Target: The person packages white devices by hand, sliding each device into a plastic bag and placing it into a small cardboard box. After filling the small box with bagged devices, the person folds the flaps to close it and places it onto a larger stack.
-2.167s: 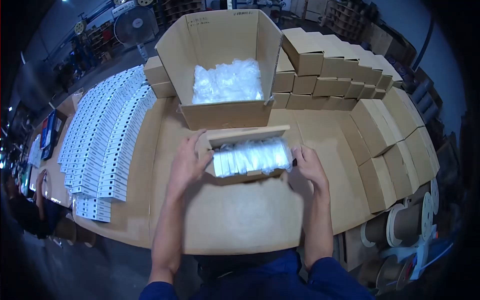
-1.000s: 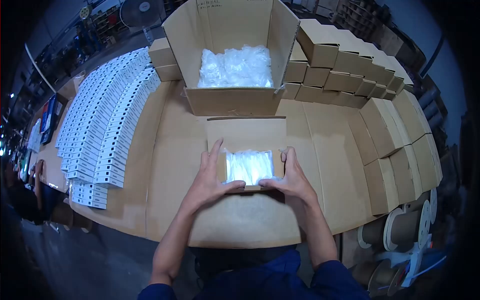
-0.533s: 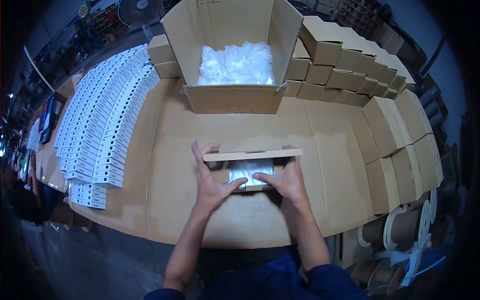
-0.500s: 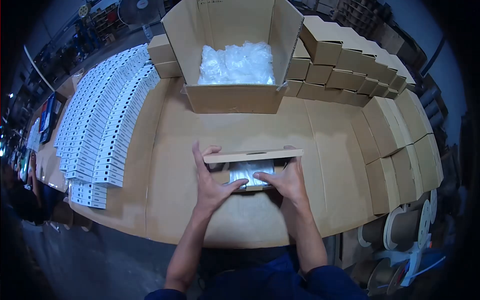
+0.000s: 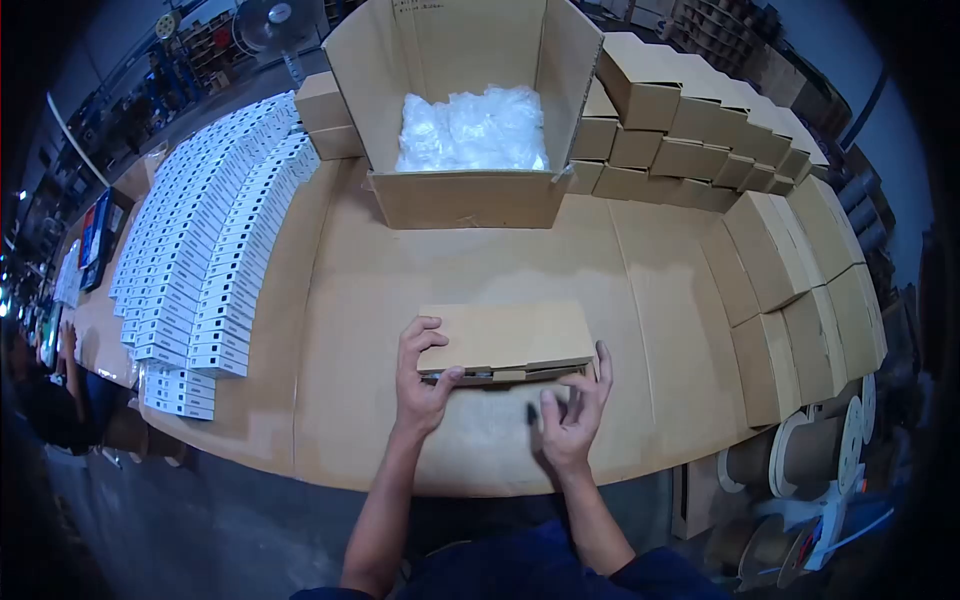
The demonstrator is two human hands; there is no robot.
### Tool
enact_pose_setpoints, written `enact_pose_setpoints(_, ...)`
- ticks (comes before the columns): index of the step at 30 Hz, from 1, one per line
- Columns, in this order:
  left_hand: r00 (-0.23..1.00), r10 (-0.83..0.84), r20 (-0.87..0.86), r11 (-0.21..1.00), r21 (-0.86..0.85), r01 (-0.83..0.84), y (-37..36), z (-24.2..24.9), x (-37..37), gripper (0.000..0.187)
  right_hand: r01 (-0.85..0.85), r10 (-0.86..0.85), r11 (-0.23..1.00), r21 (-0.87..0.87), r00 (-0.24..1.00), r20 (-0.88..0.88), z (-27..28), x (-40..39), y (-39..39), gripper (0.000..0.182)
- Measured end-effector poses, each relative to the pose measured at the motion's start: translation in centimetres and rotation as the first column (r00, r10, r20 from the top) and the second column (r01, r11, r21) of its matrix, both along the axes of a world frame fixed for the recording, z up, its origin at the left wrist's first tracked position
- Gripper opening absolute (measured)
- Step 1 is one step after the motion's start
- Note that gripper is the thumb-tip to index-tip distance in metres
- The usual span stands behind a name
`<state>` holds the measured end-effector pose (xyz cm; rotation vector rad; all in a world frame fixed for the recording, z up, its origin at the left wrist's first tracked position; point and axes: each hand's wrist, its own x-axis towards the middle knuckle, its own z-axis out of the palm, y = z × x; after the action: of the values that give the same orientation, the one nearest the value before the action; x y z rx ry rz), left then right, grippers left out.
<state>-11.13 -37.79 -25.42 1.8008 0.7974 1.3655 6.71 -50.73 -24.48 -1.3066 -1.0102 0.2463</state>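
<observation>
A small brown cardboard box [image 5: 505,335] lies on the table in front of me, its lid folded down and a narrow dark gap along the front edge. Wrapped round its left end is my left hand [image 5: 422,375], fingers on top and thumb at the front edge. My right hand [image 5: 575,415] is at the box's right front corner, its fingers half bent and the thumb apart from them. One finger reaches the front flap there, and nothing shows in its grip. The box's contents are hidden under the lid.
Behind stands a big open carton [image 5: 470,200] with clear plastic bags [image 5: 475,130]. White boxes [image 5: 210,240] are stacked at left, brown boxes [image 5: 690,130] at back right and more brown boxes [image 5: 800,290] at right. A person [image 5: 60,390] is at far left. Spools [image 5: 815,455] stand below right.
The raised lid has come down over the box, hiding the clear plastic-wrapped contents. My right hand has moved from the lid's right end to the front right corner; my left keeps hold.
</observation>
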Motion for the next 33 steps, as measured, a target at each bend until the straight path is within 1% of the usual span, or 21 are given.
enact_pose_setpoints(1, 1.0, 0.0, 0.004, 1.0, -0.007, 0.0, -0.2, 0.0, 0.1, 0.044, 0.016, -0.001, 0.997, -0.07, 0.978, 0.208, 1.2, -0.2, -0.2, 0.032)
enact_pose_setpoints(2, 1.0, -0.001, 0.008, 1.0, -0.012, 0.002, -0.2, 0.2, 0.1, 0.044, 0.069, -0.038, 0.989, -0.132, 0.973, 0.229, 1.4, -0.7, -0.1, 0.032)
enact_pose_setpoints(5, 1.0, -0.004, -0.021, 1.0, 0.011, 0.004, 0.0, 0.3, 0.0, 0.042, 0.146, -0.088, 0.97, -0.197, 0.957, 0.276, 2.2, -2.3, 0.1, 0.037)
enact_pose_setpoints(6, 1.0, -0.006, -0.025, 1.0, 0.015, 0.006, 0.0, 0.3, -0.1, 0.042, 0.181, -0.101, 0.957, -0.227, 0.941, 0.323, 2.4, -2.6, 0.0, 0.031)
enact_pose_setpoints(7, 1.0, -0.007, -0.029, 1.0, 0.018, 0.008, -0.1, 0.3, -0.2, 0.041, 0.164, -0.092, 0.963, -0.213, 0.946, 0.312, 2.2, -2.6, -0.1, 0.029)
enact_pose_setpoints(9, 0.998, -0.039, -0.047, 0.999, 0.003, 0.039, -0.1, 0.6, -0.7, 0.032, 0.134, -0.076, 0.974, -0.182, 0.952, 0.295, 1.4, -2.3, -0.1, 0.024)
enact_pose_setpoints(11, 0.997, -0.071, -0.041, 0.997, -0.012, 0.071, -0.3, 0.7, -1.2, 0.028, 0.14, -0.085, 0.975, -0.174, 0.953, 0.292, 1.2, -2.2, -0.1, 0.022)
enact_pose_setpoints(13, 0.991, -0.028, -0.127, 0.999, 0.034, 0.033, -0.7, 1.0, -1.6, 0.027, 0.137, -0.089, 0.981, -0.135, 0.945, 0.314, 1.8, -1.8, 0.0, 0.023)
enact_pose_setpoints(14, 0.986, -0.007, -0.169, 0.998, 0.06, 0.017, -1.0, 1.3, -1.7, 0.027, 0.126, -0.088, 0.984, -0.123, 0.956, 0.279, 1.8, -1.7, 0.1, 0.021)
enact_pose_setpoints(15, 0.963, 0.035, -0.268, 0.994, 0.111, -0.005, -1.3, 1.8, -1.7, 0.028, 0.12, -0.072, 0.983, -0.138, 0.948, 0.309, 1.7, -1.3, 0.1, 0.02)
enact_pose_setpoints(17, 0.884, 0.127, -0.449, 0.976, 0.217, -0.03, -2.3, 3.2, -1.7, 0.03, 0.111, -0.042, 0.979, -0.17, 0.929, 0.368, 1.7, 0.0, -0.1, 0.019)
enact_pose_setpoints(18, 0.825, 0.176, -0.537, 0.964, 0.265, -0.033, -3.0, 4.0, -1.5, 0.034, 0.11, -0.045, 0.983, -0.149, 0.922, 0.384, 1.6, 0.5, 0.0, 0.017)
enact_pose_setpoints(21, 0.725, 0.232, -0.648, 0.948, 0.319, -0.018, -4.2, 4.6, -0.5, 0.04, 0.144, -0.096, 0.976, -0.163, 0.957, 0.273, 1.3, 1.6, -0.2, 0.017)
enact_pose_setpoints(22, 0.713, 0.252, -0.654, 0.935, 0.354, -0.006, -4.2, 4.4, -0.3, 0.045, 0.211, -0.168, 0.965, -0.154, 0.952, 0.256, 2.2, 1.8, -0.1, 0.016)
enact_pose_setpoints(25, 0.691, 0.264, -0.672, 0.928, 0.373, 0.008, -4.5, 4.6, 0.4, 0.045, 0.227, -0.147, 0.962, -0.151, 0.9, 0.411, 2.5, 4.2, -0.1, 0.016)
enact_pose_setpoints(26, 0.69, 0.272, -0.671, 0.926, 0.377, 0.001, -4.6, 4.5, 0.6, 0.047, 0.202, -0.136, 0.971, -0.129, 0.907, 0.398, 2.8, 4.7, 0.2, 0.015)
enact_pose_setpoints(29, 0.642, 0.298, -0.706, 0.922, 0.387, -0.004, -5.1, 5.0, 1.0, 0.048, 0.119, -0.047, 0.974, -0.191, 0.937, 0.346, 3.9, 5.1, 0.5, 0.014)
enact_pose_setpoints(30, 0.645, 0.293, -0.705, 0.924, 0.382, -0.002, -5.2, 5.0, 1.1, 0.048, 0.123, -0.035, 0.973, -0.194, 0.913, 0.406, 4.2, 5.2, 0.5, 0.014)
enact_pose_setpoints(33, 0.666, 0.281, -0.691, 0.929, 0.37, -0.009, -5.3, 4.8, 1.7, 0.047, 0.048, 0.044, 0.988, -0.15, 0.831, 0.554, 4.9, 5.1, 0.9, 0.012)
